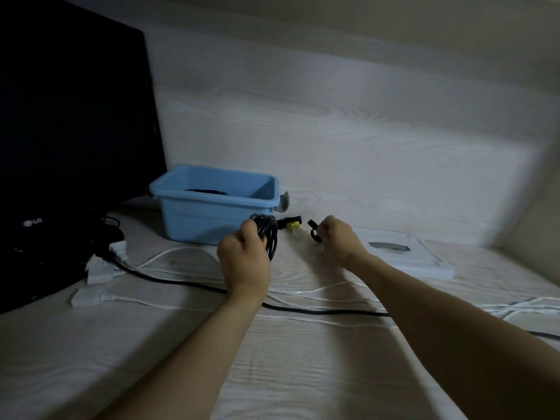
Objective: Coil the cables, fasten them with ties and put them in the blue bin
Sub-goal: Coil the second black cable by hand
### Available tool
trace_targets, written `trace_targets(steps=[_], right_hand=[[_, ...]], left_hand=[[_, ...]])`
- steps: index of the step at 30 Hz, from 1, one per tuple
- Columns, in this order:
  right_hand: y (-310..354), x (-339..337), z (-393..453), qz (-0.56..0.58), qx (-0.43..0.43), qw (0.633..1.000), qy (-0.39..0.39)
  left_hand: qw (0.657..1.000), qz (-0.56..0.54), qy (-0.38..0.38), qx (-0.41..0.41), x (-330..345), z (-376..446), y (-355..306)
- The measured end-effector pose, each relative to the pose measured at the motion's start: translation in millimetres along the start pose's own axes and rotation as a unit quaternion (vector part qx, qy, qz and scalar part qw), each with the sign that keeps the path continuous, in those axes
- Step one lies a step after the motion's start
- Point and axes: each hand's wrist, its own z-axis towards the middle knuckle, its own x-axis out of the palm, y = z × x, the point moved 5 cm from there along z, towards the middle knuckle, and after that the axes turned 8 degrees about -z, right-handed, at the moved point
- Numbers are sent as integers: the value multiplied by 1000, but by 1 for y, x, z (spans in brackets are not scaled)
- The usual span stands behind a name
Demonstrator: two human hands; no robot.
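- Centre of the frame: the left hand (244, 256) is curled tight round a coiled black cable bundle (268, 234), its yellow-tipped plug (292, 225) poking out to the right.
- Just right of it, the right hand (339, 242) pinches a small black tie (313, 230), fingers closed on it, a short gap from the coil.
- Behind the coil sits the light-blue plastic bin (212, 204), something dark lying inside.
- Loose black cable (188, 283) and white cables (318, 291) trail across the pale wood-grain surface (303, 374) below the hands.
- Left edge: a black monitor (69, 131).
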Motion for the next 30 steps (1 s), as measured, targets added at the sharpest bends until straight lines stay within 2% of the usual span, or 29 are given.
trace_targets(steps=[3, 7, 9, 11, 12, 14, 16, 20, 23, 26, 30], right_hand=[[8, -7, -7, 41, -74, 996, -43], [21, 6, -13, 17, -140, 989, 49], [18, 2, -10, 42, -133, 990, 9], [10, -3, -5, 57, -92, 993, -46], [5, -2, 0, 59, -67, 995, -41], [2, 8, 6, 45, -34, 998, 32], [9, 19, 7, 26, -48, 993, 104], [38, 28, 6, 10, -112, 984, 136], [46, 43, 15, -51, -135, 977, 159], [46, 40, 20, -101, -131, 979, 115], [41, 29, 15, -82, -131, 986, 58]], left_hand=[[999, 28, 5, 46, 0, 0, -5], [997, 43, 12, 65, 0, 1, -3], [996, 45, 15, 72, 0, 1, -2], [996, 37, 19, 73, 0, 1, -1], [996, 38, 19, 77, 0, 1, -1], [995, 46, 19, 92, 1, 1, -1], [994, 49, 21, 97, 1, 1, 0], [993, 55, 19, 99, 0, 2, 1], [992, 62, 17, 106, -1, 2, 1], [990, 72, 23, 115, 0, 1, -1], [990, 77, 25, 120, 0, 0, -2]])
